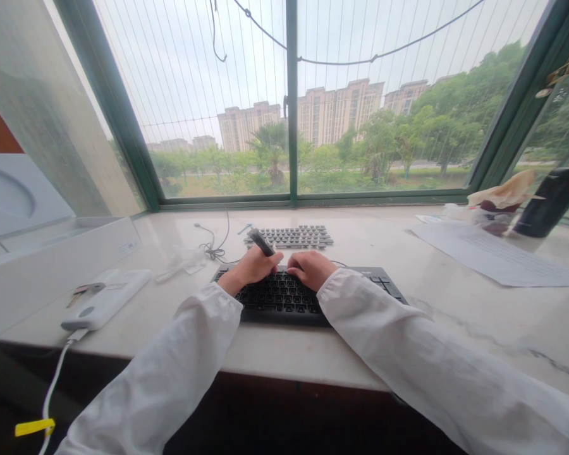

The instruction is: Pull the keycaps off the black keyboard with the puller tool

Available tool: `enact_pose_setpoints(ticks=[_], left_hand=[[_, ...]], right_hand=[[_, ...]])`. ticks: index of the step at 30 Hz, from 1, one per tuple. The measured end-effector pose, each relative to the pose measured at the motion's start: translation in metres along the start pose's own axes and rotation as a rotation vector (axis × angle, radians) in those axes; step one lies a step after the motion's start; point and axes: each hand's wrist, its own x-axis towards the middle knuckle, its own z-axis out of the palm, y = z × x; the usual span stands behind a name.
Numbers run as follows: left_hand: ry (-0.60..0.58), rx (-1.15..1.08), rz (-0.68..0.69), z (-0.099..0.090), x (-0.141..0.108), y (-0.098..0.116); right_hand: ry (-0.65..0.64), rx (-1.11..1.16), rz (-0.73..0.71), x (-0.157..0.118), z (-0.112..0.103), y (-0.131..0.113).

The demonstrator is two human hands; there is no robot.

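Fingers of the left hand (250, 268) curl closed around a dark pen-like tool (262, 242), tip angled up, while the right hand (310, 268) rests curled, holding nothing, on the black keyboard (284, 297) lying before a smaller grey keyboard (291, 236), apparently steadying it.

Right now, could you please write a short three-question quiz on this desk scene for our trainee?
1. True or false: the left hand grips a dark pen-like tool.
2. What does the right hand rest on? A) sheet of paper B) black keyboard C) white power bank
3. Fill in: behind the black keyboard lies a bank of loose grey ____.

Key: 1 true; 2 B; 3 keycaps. The white power bank lies apart, left of both hands; the sheet of paper lies to the right.
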Motion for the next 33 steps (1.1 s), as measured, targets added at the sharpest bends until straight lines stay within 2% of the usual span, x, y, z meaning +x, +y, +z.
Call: enact_pose_setpoints(ticks=[4,19,33], left_hand=[[-0.034,-0.014,-0.016,-0.0008,-0.0005,0.0002],[-0.024,-0.034,-0.037,0.0009,0.0015,-0.0060],[-0.033,-0.043,-0.052,0.0006,0.0003,-0.0030]], right_hand=[[0.000,-0.007,0.007,0.0000,0.0001,-0.0004],[-0.003,-0.035,0.014,-0.0011,-0.0002,-0.0023],[-0.002,-0.040,0.004,-0.0007,-0.0006,-0.0020]])
